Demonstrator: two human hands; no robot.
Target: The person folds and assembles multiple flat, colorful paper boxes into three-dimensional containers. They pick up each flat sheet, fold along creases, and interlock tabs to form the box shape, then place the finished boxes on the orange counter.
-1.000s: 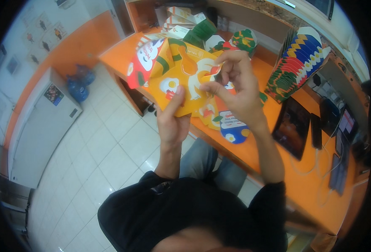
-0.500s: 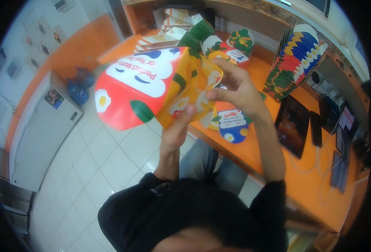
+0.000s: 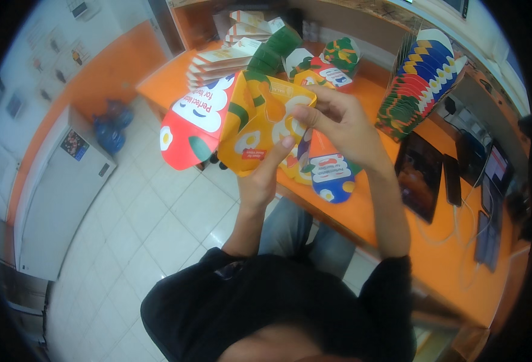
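A printed cardboard food box (image 3: pixel 255 130), part folded, is held up in front of me between both hands. Its yellow side carries egg and leaf pictures; a red and white rounded flap sticks out to the left. My left hand (image 3: pixel 261 175) grips the lower edge, thumb pressed on the yellow face. At the right edge my right hand (image 3: pixel 332 117) pinches the card between thumb and fingers. Beneath and beyond my right hand, a flat blue and red printed box piece (image 3: pixel 332 178) rests on the orange table.
Folded boxes (image 3: pixel 338 57) and a stack of white and green cartons (image 3: pixel 236 54) stand at the back of the orange table (image 3: pixel 453 271). Nested printed boxes (image 3: pixel 419 84) lean at the right, near a tablet (image 3: pixel 419 175), phones and cables. A white freezer (image 3: pixel 67 187) stands left.
The box has turned and drawn in to the right, so its yellow side now faces me more fully. Both hands keep their hold, the left one shifting slightly right and up.
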